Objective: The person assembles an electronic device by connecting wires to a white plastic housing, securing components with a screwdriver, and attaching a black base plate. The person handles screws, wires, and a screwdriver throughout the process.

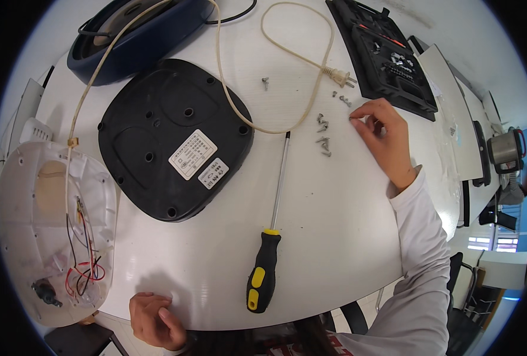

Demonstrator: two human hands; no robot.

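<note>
My right hand (382, 133) is at the right of the table, thumb and forefinger pinched on a tiny dark piece that looks like a screw, mostly hidden by the fingertips. Loose screws (322, 123) lie in small groups just left of it. My left hand (156, 320) rests at the near table edge with its fingers curled in, holding nothing that I can see. Between the hands lies a black and yellow screwdriver (263, 273), its tip pointing away from me. A rounded black plastic base (156, 127) with screw holes and two labels lies left of centre.
A white plastic housing (14, 202) with exposed wires stands at the left. Behind the base sits a dark blue ring-shaped part (145, 50). A beige cord with a two-pin plug (339, 76) loops across the table. An open black tool case (388, 59) lies at the far right.
</note>
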